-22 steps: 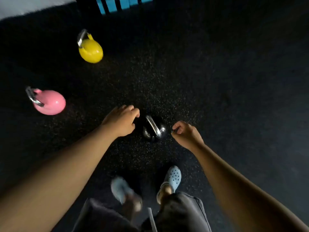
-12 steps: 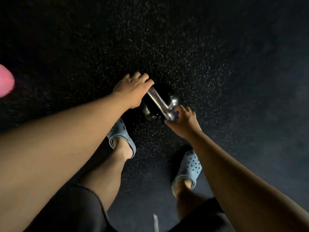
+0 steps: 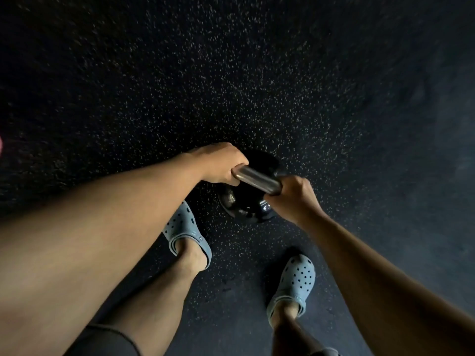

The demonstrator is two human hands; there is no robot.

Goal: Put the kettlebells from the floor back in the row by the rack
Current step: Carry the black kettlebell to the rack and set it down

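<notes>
Closest to the camera you've got two bare legs and a pair of grey-blue clogs planted wide on the floor, which is that black speckled rubber gym stuff. Both forearms reach down between the feet.

Then the hands: the left hand is wrapped around one end of the steel handle, and the right hand is closed around the other end, so it's a two-handed grip on the black kettlebell. The bell sits right between the feet, slightly ahead of the toes. Can't honestly tell if it's off the floor yet or just about to be; it's dark-on-dark down there.

Progress-wise, I'd call this very early. This bell is only just getting picked up, the rack and the row aren't anywhere in view, and there's a tiny pink sliver at the far left edge that's probably another kettlebell waiting its turn.

Compared with half a second ago, both hands have gone from just reaching the handle to fully clamped on it, and the stance has widened. A bit before that the hands weren't touching it at all, and the pink and yellow bells were plainly in view.
</notes>
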